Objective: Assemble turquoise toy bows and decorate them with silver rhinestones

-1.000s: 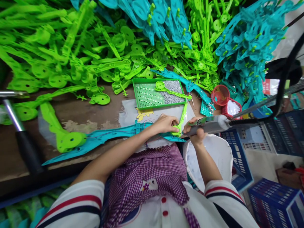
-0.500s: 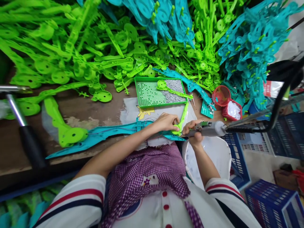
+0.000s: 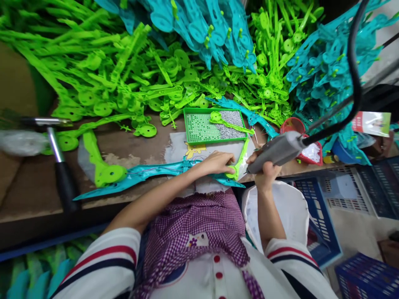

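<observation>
My left hand (image 3: 218, 162) has its fingers closed on the round end of a light-green plastic arm (image 3: 242, 157), over the right end of a long blue plastic piece (image 3: 152, 171). My right hand (image 3: 266, 168) grips a grey electric screwdriver (image 3: 277, 151), its tip angled down to the left, close to the green arm's round end. Whether the tip touches anything I cannot tell. A thin wire runs inside the blue piece. At its left end lies another light-green part (image 3: 110, 175) with a broad round end.
A green tray (image 3: 202, 127) of small metal screws stands behind my hands, a green part across it. A hammer (image 3: 64, 174) lies left. Heaped green parts (image 3: 124, 74) and blue parts (image 3: 199, 33) fill the back. Red containers (image 3: 316, 154) stand right; a white-lined bin (image 3: 289, 203) is below.
The screwdriver has tilted, its rear end rising with my right hand, and its tip has drawn away from the green round end. My left hand stays on the green arm. The view has shifted slightly.
</observation>
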Motion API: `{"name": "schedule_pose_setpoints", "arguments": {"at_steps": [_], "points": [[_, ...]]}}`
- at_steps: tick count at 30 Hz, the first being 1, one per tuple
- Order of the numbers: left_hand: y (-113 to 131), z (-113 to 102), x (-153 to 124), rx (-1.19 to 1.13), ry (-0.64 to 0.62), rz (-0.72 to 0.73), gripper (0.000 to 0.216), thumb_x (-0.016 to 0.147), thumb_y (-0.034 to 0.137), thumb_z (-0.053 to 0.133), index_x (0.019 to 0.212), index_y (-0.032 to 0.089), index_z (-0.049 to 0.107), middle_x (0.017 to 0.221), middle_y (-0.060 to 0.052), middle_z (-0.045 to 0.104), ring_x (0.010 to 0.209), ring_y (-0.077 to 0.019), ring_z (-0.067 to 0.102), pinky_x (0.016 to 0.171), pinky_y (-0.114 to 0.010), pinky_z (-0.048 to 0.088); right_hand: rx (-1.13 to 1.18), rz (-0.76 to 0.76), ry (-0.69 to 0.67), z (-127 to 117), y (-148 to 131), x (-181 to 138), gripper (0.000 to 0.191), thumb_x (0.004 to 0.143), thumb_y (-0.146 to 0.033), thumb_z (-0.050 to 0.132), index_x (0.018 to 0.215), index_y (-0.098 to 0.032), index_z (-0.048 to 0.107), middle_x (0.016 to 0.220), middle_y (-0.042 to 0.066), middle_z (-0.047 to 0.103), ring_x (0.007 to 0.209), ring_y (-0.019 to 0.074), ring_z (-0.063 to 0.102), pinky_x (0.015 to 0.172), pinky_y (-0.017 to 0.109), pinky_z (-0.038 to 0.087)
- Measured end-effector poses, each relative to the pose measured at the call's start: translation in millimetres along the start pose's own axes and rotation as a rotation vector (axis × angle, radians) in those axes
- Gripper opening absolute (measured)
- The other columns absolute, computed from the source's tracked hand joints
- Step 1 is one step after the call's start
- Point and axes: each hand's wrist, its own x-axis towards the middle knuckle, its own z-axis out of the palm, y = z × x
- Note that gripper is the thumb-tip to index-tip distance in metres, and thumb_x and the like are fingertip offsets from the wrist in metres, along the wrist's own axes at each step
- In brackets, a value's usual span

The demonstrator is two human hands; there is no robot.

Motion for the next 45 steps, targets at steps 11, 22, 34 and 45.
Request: {"name": "schedule_pose_setpoints", "arguments": {"at_steps": [11, 22, 34, 45], "points": [[-62.3, -39.8, -96.1, 0.184, 0.153, -0.179, 0.036, 0.097, 0.042, 0.053, 0.124, 0.022, 0.065, 0.126, -0.009, 0.068, 0.120, -0.0277, 0.058, 0.101, -0.039, 0.041, -0.151, -0.003, 0.070, 47.0, -13.9, 44.7, 0.039, 0.088, -0.051, 0.062, 0.116, -0.025, 0.058, 0.097, 0.003, 0.064, 0.087, 0.0166, 0.062, 0.082, 0.034, 0.052], [-67.4, -52.5, -78.8, -0.197, 0.166, -0.177, 0.040, 0.083, 0.034, 0.064, 0.118, 0.014, 0.068, 0.095, -0.007, 0.073, 0.086, -0.0182, 0.067, 0.079, -0.028, 0.049, -0.563, -0.037, -0.619, 49.6, 8.2, -95.2, 0.034, 0.093, -0.042, 0.062, 0.122, -0.025, 0.061, 0.099, 0.010, 0.071, 0.093, 0.0262, 0.068, 0.083, 0.040, 0.055], [-71.5, -57.7, -106.6, -0.112, 0.148, -0.249, 0.031, 0.086, 0.041, 0.061, 0.100, 0.017, 0.076, 0.095, -0.006, 0.077, 0.087, -0.0206, 0.069, 0.080, -0.028, 0.048, -1.108, -0.041, -0.942, 87.8, 33.6, -134.4, 0.023, 0.104, -0.035, 0.040, 0.114, -0.021, 0.056, 0.098, 0.006, 0.072, 0.076, 0.0183, 0.070, 0.051, 0.027, 0.040], [-75.4, -43.3, -124.1, -0.052, 0.307, -0.202, 0.026, 0.091, 0.042, 0.061, 0.093, 0.019, 0.073, 0.094, -0.004, 0.073, 0.091, -0.0207, 0.064, 0.084, -0.031, 0.044, -0.977, -0.094, -1.029, 71.4, -3.4, -74.2, 0.016, 0.097, -0.024, 0.047, 0.107, -0.020, 0.060, 0.091, 0.007, 0.073, 0.072, 0.0191, 0.068, 0.057, 0.027, 0.039]]}}
